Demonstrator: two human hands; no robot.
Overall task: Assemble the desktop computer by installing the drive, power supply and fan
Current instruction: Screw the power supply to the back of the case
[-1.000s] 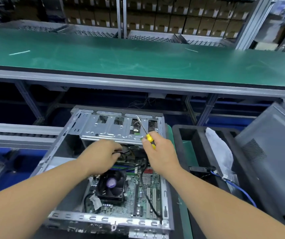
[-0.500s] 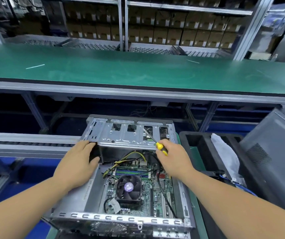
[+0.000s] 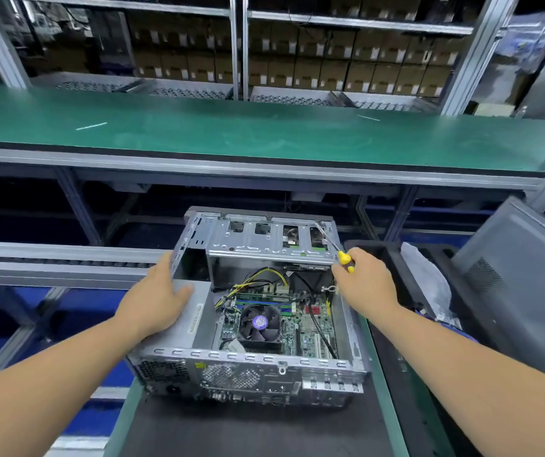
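An open grey computer case (image 3: 248,361) lies on a black mat in front of me. A silver drive cage (image 3: 264,240) spans its far end. Below the cage sit the motherboard and a black CPU fan (image 3: 259,324) with a purple label. A grey power supply (image 3: 187,321) fills the case's left side. My left hand (image 3: 157,300) rests flat with straight fingers on the power supply and the left case wall. My right hand (image 3: 363,285) grips a yellow-handled screwdriver (image 3: 337,247), whose tip points at the cage's far right corner.
A black foam tray (image 3: 393,282) holding a white plastic bag (image 3: 426,278) stands right of the case. A grey side panel (image 3: 521,285) leans at the far right. A green conveyor shelf (image 3: 264,136) runs across above, with a roller rail (image 3: 67,258) on the left.
My left hand came out from inside the case and moved left onto the power supply. My right hand with the screwdriver shifted right toward the cage corner. The view pulled back.
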